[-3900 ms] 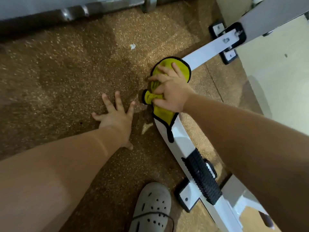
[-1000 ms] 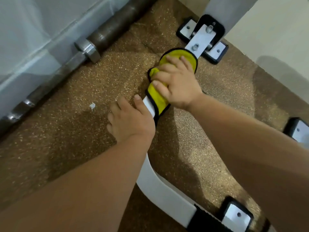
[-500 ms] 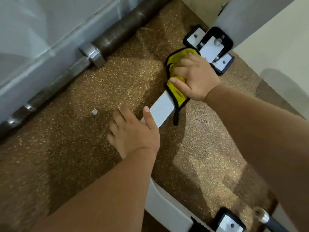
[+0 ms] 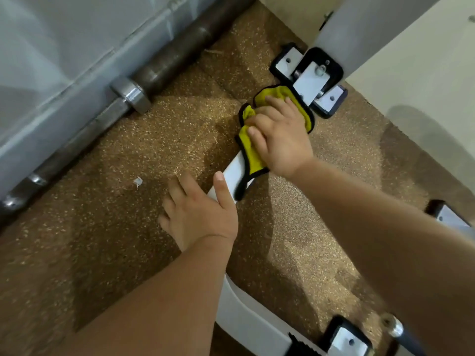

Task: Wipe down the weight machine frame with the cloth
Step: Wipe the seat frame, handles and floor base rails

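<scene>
The cloth (image 4: 250,154) is lying on the frame bar (image 4: 231,173) under the right hand (image 4: 281,141), just before the foot plate (image 4: 312,82); the left hand (image 4: 199,215) is resting nearer. A barbell (image 4: 159,70) is lying along the floor's (image 4: 102,227) left edge.

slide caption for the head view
Right hand holds a cloth on the white frame bar; left hand rests against it.

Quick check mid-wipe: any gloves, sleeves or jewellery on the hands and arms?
None visible. The left hand and right hand are bare, with no gloves, and no rings on the fingers in view. The left forearm and right forearm are uncovered as far as the view reaches: no sleeve, watch or wristband. The fingernails look short and unpainted.
</scene>
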